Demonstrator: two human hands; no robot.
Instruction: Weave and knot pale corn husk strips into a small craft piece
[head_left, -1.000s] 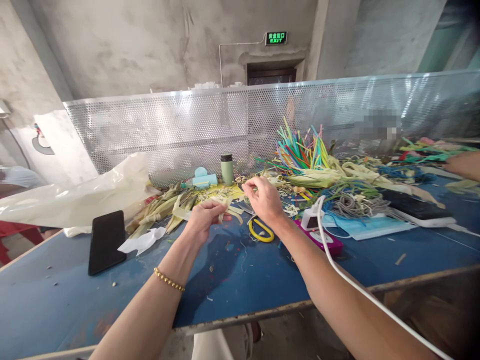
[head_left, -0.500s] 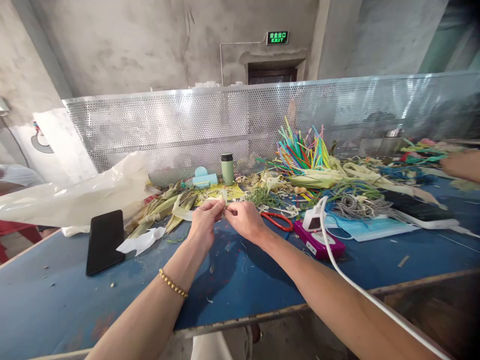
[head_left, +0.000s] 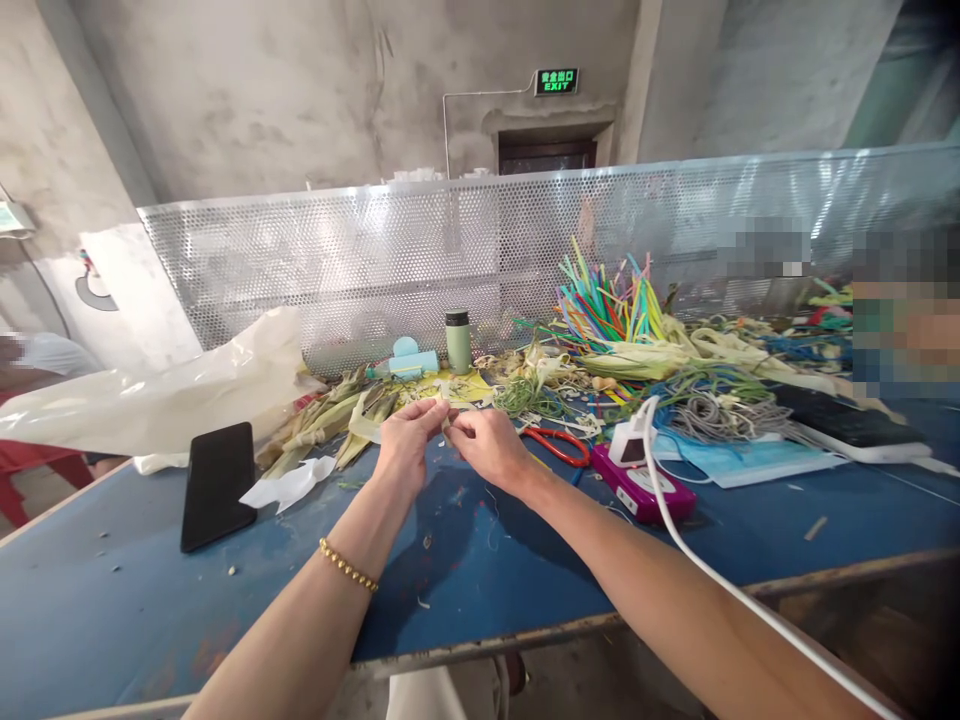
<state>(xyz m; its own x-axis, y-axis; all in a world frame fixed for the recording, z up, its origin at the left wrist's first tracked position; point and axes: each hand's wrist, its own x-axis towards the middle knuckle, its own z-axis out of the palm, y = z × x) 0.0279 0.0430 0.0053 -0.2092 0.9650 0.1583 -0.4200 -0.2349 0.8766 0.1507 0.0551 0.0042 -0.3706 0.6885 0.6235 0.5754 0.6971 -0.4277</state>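
My left hand [head_left: 407, 442] and my right hand [head_left: 493, 450] meet over the middle of the table, fingertips almost touching. Both pinch a pale strip of corn husk [head_left: 444, 390], whose upper end sticks up between them. A wider, curled pale piece [head_left: 364, 420] shows just left of my left hand; whether it joins the strip I cannot tell. The finer part of the strip is hidden behind my fingers. Dried corn husks [head_left: 322, 425] lie to the left, and red-handled scissors [head_left: 559, 447] rest beside my right wrist.
A black phone [head_left: 219, 487] and white paper [head_left: 289, 484] lie left. Behind stand a green bottle [head_left: 457, 345] and colourful pipe cleaners [head_left: 611, 305]. Right are a purple box [head_left: 645, 485] with a white cable [head_left: 712, 575], a blue mask [head_left: 750, 462] and grey cord [head_left: 727, 415].
The view has shifted slightly. My hands stay together, with fingers slightly changed around the strip, whose upright end now looks narrower. At far right, another person's hand is no longer clearly visible; that area is blurred out.
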